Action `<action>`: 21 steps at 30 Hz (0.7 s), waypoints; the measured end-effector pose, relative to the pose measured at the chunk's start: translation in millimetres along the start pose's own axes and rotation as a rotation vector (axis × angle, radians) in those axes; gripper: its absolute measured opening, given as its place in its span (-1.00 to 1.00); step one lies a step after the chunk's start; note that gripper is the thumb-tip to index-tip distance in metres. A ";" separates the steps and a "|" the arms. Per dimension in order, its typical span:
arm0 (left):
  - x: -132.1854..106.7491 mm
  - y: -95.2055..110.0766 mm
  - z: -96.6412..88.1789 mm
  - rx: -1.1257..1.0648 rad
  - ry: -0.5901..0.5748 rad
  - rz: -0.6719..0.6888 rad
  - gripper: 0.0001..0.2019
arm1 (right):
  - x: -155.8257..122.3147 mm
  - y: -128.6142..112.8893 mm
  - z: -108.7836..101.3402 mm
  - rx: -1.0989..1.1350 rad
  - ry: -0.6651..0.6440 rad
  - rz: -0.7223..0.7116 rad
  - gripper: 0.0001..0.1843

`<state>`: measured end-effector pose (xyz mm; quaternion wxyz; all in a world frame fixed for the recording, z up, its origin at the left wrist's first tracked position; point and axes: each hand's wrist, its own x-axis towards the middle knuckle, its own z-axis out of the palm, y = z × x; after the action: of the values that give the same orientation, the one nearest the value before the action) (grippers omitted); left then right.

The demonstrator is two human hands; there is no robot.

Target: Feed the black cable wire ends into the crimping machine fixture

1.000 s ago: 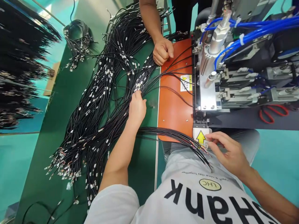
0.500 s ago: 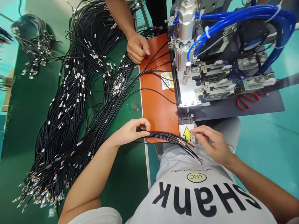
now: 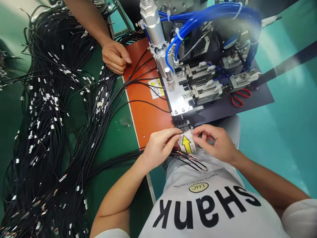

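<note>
My left hand (image 3: 159,145) and my right hand (image 3: 214,140) meet in front of the machine's feed slot (image 3: 184,125), beside a white label with a yellow arrow (image 3: 187,144). Both are pinched on the stripped, coloured ends of a bundle of black cables (image 3: 188,158) that crosses my lap. The bundle trails left over the orange plate (image 3: 143,115) edge onto the green table (image 3: 116,138). A large heap of black cables with white tags (image 3: 49,115) covers the table's left side.
Another person's hand (image 3: 115,56) rests closed at the orange plate's far corner, by cables running into the machine (image 3: 188,66). Blue air hoses (image 3: 210,15) loop over the machine. Red-handled scissors (image 3: 239,97) lie on its dark base at right.
My left hand left the cable heap, slid along the bundle across my lap and now joins my right hand at the cable ends. The view swung left.
</note>
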<state>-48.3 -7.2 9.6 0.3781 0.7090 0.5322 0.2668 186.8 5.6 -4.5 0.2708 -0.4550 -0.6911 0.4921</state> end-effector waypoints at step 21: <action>22.7 25.4 -6.7 -0.112 -0.316 -0.120 -0.76 | 31.1 8.4 -18.1 -0.413 0.037 -0.571 -0.90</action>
<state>-32.9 12.4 33.7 0.5111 0.6869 0.4918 0.1584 191.1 42.2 -7.9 0.3124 -0.2974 -0.8702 0.2380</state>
